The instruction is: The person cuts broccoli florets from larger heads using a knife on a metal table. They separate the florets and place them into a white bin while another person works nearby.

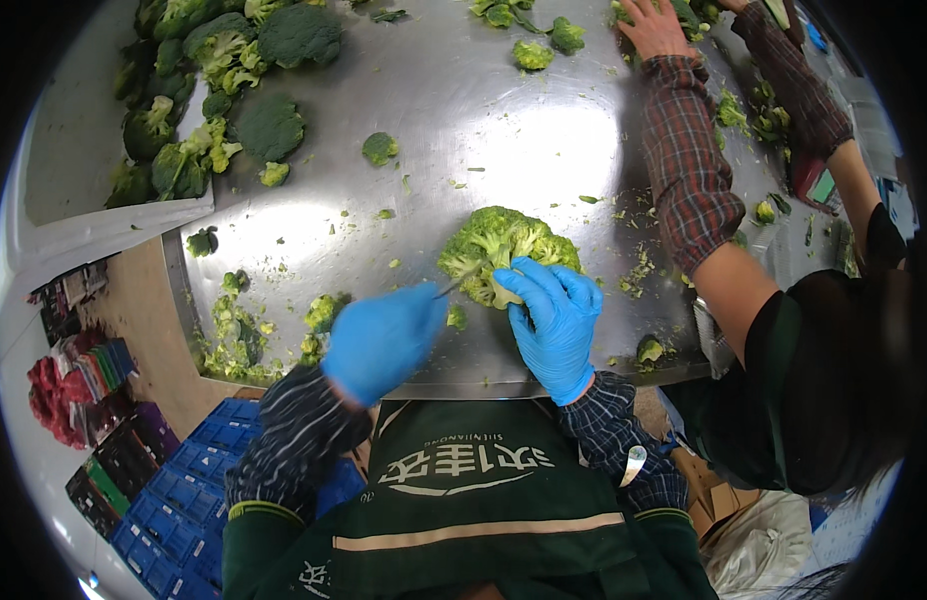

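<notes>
A large broccoli head [501,247] lies on the steel table [463,360] with its stem side up. In a blue glove, my right hand [555,322] has its fingers closed on the stem and near edge of the head. My left hand [388,337], gloved too and blurred, grips a small knife; the knife's blade [463,279] reaches into the florets left of the stem. Its handle is hidden in the fist. One small floret [456,316] sits just below the head, between my hands.
Whole broccoli heads [272,127] are piled at the upper left beside a white container edge [133,225]. Loose florets [533,55] and green crumbs lie scattered. Close on the right, a co-worker in plaid sleeves [688,157] reaches over the table. Blue crates [178,502] stand below left.
</notes>
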Motion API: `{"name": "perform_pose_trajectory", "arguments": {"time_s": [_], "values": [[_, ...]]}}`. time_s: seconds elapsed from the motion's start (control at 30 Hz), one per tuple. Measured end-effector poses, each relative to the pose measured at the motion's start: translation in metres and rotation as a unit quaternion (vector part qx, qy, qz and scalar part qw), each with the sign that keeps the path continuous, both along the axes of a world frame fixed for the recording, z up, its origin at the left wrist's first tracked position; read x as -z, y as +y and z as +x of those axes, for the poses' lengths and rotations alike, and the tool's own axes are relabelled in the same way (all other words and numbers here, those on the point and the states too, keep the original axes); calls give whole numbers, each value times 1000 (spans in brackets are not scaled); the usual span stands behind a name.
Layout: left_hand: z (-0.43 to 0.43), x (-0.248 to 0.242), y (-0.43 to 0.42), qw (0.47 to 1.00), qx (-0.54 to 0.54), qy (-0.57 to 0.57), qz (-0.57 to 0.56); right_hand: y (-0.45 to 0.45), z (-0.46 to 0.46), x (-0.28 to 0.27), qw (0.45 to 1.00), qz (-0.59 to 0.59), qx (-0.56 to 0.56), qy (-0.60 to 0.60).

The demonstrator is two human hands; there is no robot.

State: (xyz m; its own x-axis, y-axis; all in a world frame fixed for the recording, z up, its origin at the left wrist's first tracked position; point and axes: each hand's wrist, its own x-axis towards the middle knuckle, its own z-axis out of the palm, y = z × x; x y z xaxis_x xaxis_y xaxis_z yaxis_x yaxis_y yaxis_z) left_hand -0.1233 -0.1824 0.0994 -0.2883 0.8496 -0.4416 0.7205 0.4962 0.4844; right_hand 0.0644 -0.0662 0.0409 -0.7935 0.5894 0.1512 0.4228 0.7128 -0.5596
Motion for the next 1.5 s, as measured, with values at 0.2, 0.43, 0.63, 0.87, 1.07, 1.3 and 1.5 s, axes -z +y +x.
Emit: {"name": "perform_pose_trajectory", "arguments": {"time_s": [0.2,0.43,0.63,0.87,1.07,1.3,1.5], "values": [[-15,18,3,994,86,-16,-64,8,10,-5,1000,13,-19,-21],[-1,4,-14,952,-208,-226,4,39,21,24,868,-385,236,205],[57,31,-18,929,-198,-306,61,21,25,-6,889,-353,290,5],[73,35,-13,982,-117,-101,104,22,34,1,879,-355,315,-35],[84,86,4,988,-52,18,145,16,27,3,904,-284,320,-27],[16,28,0,999,41,-16,19,13,11,-5,901,-324,279,-65],[21,56,40,990,129,26,47,8,18,6,905,-335,260,-31]]}}
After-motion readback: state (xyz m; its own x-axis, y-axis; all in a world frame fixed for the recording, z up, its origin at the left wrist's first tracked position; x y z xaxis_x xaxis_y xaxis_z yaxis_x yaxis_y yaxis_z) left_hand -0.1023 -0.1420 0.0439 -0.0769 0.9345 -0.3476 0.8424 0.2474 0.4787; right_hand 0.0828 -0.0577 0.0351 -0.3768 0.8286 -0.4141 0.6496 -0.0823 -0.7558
